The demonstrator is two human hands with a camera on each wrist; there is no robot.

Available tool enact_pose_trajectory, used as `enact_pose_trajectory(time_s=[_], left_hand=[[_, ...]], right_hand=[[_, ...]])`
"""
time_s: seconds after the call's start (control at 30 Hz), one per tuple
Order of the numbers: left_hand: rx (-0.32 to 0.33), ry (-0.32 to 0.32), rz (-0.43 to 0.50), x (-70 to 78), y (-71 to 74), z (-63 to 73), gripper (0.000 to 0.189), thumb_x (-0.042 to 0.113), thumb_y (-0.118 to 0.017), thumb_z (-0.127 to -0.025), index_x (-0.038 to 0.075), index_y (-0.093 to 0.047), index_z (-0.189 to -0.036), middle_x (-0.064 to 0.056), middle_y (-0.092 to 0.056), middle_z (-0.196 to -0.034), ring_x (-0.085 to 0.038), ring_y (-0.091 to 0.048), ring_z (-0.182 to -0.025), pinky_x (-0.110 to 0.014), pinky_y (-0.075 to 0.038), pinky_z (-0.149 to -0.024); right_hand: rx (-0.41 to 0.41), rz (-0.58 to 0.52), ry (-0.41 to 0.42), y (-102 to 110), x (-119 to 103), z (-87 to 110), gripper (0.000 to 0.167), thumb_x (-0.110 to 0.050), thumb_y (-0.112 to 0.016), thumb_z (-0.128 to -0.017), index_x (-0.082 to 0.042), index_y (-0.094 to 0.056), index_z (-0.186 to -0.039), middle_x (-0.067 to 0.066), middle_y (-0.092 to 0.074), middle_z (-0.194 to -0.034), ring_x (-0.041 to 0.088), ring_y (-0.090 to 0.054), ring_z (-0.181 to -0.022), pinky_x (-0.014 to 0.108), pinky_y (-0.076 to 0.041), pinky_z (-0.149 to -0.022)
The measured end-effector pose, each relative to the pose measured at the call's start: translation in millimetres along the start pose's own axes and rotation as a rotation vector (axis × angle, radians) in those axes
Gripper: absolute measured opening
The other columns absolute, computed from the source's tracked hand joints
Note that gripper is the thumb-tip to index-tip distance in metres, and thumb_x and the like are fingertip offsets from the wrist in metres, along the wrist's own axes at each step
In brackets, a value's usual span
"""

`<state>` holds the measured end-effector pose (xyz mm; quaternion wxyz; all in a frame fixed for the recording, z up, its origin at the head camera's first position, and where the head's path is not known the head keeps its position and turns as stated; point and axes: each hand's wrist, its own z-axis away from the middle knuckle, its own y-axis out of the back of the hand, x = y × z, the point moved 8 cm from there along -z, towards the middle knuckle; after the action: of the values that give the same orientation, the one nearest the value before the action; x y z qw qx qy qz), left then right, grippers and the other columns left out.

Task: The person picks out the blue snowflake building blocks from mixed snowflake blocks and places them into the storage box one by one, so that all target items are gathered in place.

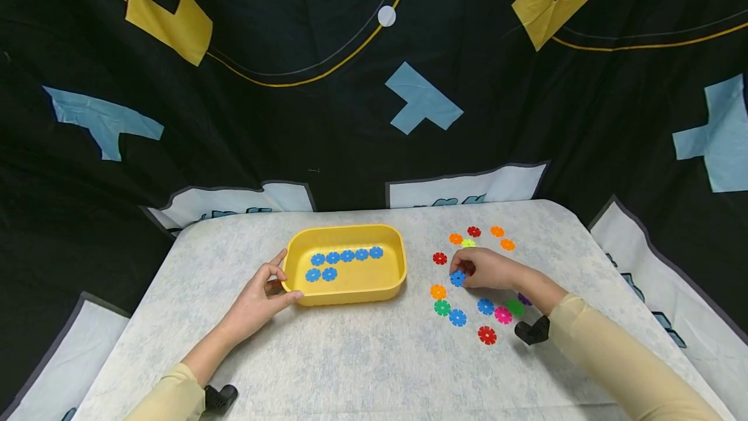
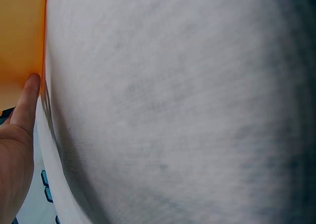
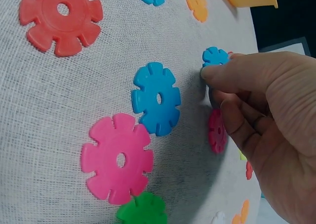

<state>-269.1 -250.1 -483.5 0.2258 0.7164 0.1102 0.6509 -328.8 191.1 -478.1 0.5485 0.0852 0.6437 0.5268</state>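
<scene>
My right hand (image 1: 487, 268) pinches a blue notched plastic disc (image 1: 458, 279) between thumb and fingers. In the right wrist view the held disc (image 3: 215, 56) is tilted off the cloth, partly covered by the thumb. My left hand (image 1: 265, 294) grips the left end of a yellow plastic tray (image 1: 356, 296), thumb at its front corner and fingers along the left side. Several blue discs (image 1: 347, 256) lie inside the tray in two rows. The left wrist view shows only one finger (image 2: 30, 98) against the tray wall (image 2: 22, 36).
Loose discs lie about the right hand: red (image 1: 487, 335), pink (image 1: 503, 315), blue (image 1: 458, 318), green (image 1: 442, 308), orange (image 1: 438, 292), and yellow (image 1: 468, 243). A pale patterned cloth (image 1: 350, 362) covers the table. Behind it hangs a black curtain (image 1: 327, 141).
</scene>
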Motion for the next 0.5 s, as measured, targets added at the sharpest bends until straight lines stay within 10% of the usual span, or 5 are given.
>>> enact_pose_trajectory(time_s=[0.5], left_hand=[[-0.006,0.007,-0.006,-1.1,-0.8,-0.9,0.053,0.036,-0.082,-0.089,0.005,-0.045,-0.112,0.0,-0.016,-0.17,-0.033,-0.06,-0.124,-0.026,-0.052,-0.097]], right_hand=[[-0.001,-0.047,-0.035,1.2,4.5,0.8,0.025,-0.001,-0.077,-0.089,-0.016,-0.071,-0.108,0.001,-0.064,-0.093,0.021,-0.055,-0.087,0.033,-0.052,-0.079]])
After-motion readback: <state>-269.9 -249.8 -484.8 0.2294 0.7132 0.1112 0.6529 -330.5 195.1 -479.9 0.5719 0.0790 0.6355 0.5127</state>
